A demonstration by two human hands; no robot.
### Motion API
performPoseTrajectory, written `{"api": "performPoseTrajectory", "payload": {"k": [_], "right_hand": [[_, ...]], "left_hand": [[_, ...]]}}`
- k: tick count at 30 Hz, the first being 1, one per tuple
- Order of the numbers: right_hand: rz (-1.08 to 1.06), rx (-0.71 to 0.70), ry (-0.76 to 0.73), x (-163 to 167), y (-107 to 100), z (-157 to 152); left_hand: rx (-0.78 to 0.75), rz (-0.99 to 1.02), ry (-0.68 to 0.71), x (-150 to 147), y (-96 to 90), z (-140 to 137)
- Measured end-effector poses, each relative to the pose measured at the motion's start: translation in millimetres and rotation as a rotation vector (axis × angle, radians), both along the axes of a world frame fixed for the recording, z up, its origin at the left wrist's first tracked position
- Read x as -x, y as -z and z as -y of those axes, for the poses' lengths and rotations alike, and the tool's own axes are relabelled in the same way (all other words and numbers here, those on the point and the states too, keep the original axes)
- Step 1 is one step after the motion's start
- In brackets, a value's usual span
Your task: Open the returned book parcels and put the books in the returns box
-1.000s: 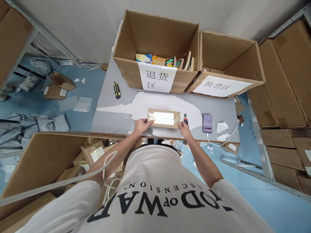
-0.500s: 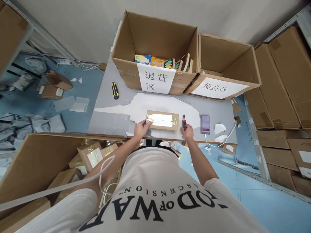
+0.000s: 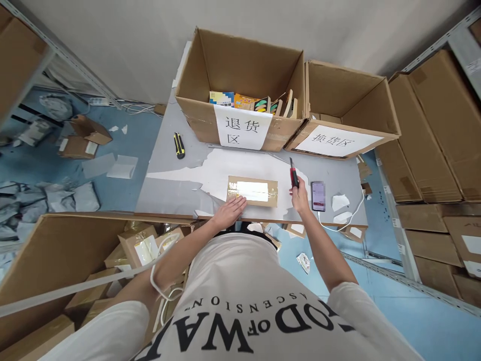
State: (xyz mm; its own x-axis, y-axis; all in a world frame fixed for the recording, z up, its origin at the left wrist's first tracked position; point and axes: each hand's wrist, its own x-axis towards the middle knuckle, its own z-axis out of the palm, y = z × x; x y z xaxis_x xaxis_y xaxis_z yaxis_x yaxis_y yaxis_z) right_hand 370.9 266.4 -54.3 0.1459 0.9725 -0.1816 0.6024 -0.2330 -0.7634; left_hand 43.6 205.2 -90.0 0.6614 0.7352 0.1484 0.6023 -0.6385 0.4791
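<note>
A taped cardboard box (image 3: 272, 194) with a white label lies on the table near its front edge. My left hand (image 3: 230, 211) rests on the box's near left part, its fingers stretched out and flat. To the right of the box, my right hand (image 3: 299, 196) is closed around a red and black utility knife (image 3: 293, 173). The knife's tip points away from me, and the knife is apart from the box.
Two large open cartons stand at the back of the table: one with several books (image 3: 244, 102), the other (image 3: 345, 108) beside it. A yellow-black cutter (image 3: 179, 146) lies left; a phone (image 3: 318, 195) with a cable lies right. A carton of parcels (image 3: 140, 244) stands at my left.
My right hand has lifted the utility knife and moved it forward and right. My left hand has shifted from the box's left end onto its near side, fingers now flat.
</note>
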Motion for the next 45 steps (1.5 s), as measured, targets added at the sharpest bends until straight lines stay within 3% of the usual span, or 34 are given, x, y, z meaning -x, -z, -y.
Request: {"api": "performPoseTrajectory", "payload": {"k": [4, 6, 8, 10, 27, 38, 42, 45], "right_hand": [[0.108, -0.128, -0.556, 47, -52, -13], [0.215, -0.101, -0.838, 72, -66, -17], [0.344, -0.027, -1.022, 91, -73, -21], [0.459, 0.022, -1.103, 102, -75, -24], [0.771, -0.012, -1.294, 108, -81, -38], [0.965, 0.070, -1.297, 105, -90, -36], [0.962, 0.104, -1.276, 85, -97, -35], [0.979, 0.173, -1.253, 45, -105, -32]], "left_hand": [[-0.095, -0.134, 0.053, -2, 9.9, -7], [-0.132, -0.170, 0.055, -2, 12.1, -8], [-0.154, -0.186, 0.051, -2, 13.9, -8], [-0.160, -0.185, 0.046, -2, 15.9, -7], [-0.188, -0.205, 0.000, 1, 7.1, -8], [-0.139, -0.165, -0.006, -1, 7.2, -7], [-0.135, -0.155, -0.015, -2, 8.8, -7], [-0.125, -0.170, -0.026, -3, 10.2, -8]]}}
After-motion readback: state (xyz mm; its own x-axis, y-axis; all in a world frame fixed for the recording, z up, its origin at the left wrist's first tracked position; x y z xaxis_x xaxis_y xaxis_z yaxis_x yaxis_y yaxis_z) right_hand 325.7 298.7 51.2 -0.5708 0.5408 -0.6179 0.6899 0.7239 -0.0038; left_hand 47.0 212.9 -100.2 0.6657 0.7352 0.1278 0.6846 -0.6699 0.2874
